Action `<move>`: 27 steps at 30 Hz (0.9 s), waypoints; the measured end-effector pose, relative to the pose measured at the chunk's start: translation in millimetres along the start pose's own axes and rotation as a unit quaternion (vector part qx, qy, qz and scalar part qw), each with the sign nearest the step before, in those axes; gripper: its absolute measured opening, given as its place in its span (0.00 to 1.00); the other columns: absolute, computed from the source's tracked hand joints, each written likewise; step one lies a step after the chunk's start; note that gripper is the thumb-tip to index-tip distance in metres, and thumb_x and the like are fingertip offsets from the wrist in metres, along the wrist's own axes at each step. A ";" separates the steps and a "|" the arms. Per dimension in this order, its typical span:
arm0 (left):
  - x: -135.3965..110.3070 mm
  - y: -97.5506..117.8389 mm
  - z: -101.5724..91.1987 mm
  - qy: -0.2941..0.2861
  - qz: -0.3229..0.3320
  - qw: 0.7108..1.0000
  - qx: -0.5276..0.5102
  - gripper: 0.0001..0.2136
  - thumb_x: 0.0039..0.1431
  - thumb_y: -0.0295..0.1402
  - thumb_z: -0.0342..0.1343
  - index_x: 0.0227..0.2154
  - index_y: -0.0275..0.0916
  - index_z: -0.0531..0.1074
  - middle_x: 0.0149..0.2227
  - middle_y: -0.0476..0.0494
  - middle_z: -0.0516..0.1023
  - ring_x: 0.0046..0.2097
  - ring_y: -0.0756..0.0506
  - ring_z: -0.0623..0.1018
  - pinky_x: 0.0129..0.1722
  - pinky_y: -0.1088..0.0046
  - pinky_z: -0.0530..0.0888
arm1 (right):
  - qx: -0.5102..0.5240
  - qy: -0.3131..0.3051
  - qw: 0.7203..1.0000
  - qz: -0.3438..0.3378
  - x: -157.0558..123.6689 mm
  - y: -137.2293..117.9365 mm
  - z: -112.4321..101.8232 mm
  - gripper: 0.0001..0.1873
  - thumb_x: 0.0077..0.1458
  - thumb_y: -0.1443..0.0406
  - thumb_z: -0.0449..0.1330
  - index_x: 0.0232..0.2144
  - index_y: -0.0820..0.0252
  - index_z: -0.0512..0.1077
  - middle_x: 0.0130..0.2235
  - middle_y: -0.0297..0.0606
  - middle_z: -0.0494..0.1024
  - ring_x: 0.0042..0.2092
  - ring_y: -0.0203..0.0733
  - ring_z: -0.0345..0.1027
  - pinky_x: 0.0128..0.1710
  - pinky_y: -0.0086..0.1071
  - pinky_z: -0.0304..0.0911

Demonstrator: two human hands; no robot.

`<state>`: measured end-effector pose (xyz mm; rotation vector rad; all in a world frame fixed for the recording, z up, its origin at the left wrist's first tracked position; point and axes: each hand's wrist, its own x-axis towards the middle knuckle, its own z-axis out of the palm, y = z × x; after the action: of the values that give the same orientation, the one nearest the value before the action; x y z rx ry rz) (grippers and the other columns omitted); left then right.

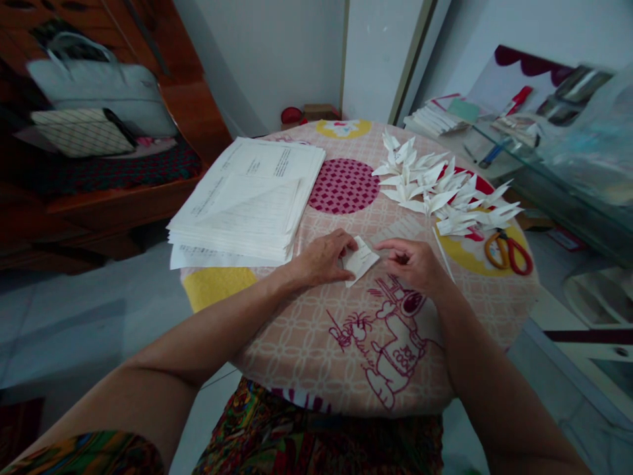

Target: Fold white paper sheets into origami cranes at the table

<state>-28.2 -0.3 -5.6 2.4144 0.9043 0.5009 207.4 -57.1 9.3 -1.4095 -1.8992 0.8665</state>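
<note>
My left hand (pixel 326 258) is closed on a small folded piece of white paper (pixel 361 259), its thumb and fingers at the left side. My right hand (pixel 413 264) is by the paper's right corner, index finger stretched toward it and the other fingers curled. No hold by this hand shows, and I cannot tell whether the fingertip touches. Behind the hands lies a pale strip with faint markings (pixel 403 227). A pile of folded white paper cranes (pixel 425 181) spreads over the back right of the table.
A thick stack of printed sheets (pixel 242 198) lies at the left on the round, cloth-covered table (pixel 316 343). Scissors (pixel 508 254) with orange and red handles rest near the right edge. A glass shelf (pixel 554 178) stands beyond; a wooden seat with bags (pixel 103 92) is at left.
</note>
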 end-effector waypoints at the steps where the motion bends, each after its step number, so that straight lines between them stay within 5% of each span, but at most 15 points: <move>1: -0.1 1.7 -0.6 0.001 -0.003 1.000 0.004 0.22 0.44 0.32 0.69 0.43 0.37 0.70 0.42 0.44 0.72 0.36 0.48 0.73 0.38 0.70 0.72 | -0.017 -0.016 1.000 -0.003 2.9 2.6 0.5 0.22 0.50 0.68 0.57 0.48 0.64 0.78 0.21 0.27 0.66 0.23 0.32 0.55 0.24 0.28 0.51; 8: -11.2 8.8 -4.2 -0.015 0.049 0.998 0.046 0.10 0.54 0.30 0.65 0.40 0.39 0.75 0.45 0.42 0.75 0.46 0.44 0.76 0.47 0.68 0.73 | -0.090 -0.100 0.990 -0.045 26.4 10.9 -3.3 0.17 0.50 0.70 0.58 0.40 0.64 0.82 0.22 0.31 0.72 0.25 0.32 0.59 0.28 0.28 0.52; 17: -35.5 3.3 13.9 0.024 0.148 0.985 0.087 0.11 0.68 0.31 0.51 0.42 0.39 0.79 0.45 0.42 0.81 0.46 0.45 0.79 0.47 0.69 0.75 | 0.024 -0.234 0.971 0.050 58.7 11.4 -10.2 0.08 0.51 0.63 0.62 0.29 0.64 0.78 0.21 0.29 0.71 0.21 0.30 0.60 0.22 0.26 0.52; 27: -40.5 5.4 6.5 -0.001 0.165 0.984 0.067 0.12 0.67 0.28 0.51 0.39 0.39 0.80 0.46 0.41 0.82 0.47 0.46 0.80 0.49 0.70 0.76 | -0.017 -0.177 0.980 0.084 60.5 1.2 3.6 0.07 0.53 0.67 0.59 0.23 0.62 0.70 0.17 0.27 0.68 0.19 0.29 0.57 0.21 0.26 0.50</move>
<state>-51.0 -33.8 -14.1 2.7044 0.5515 0.5704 190.4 1.0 11.7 -1.5330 -2.0814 1.2405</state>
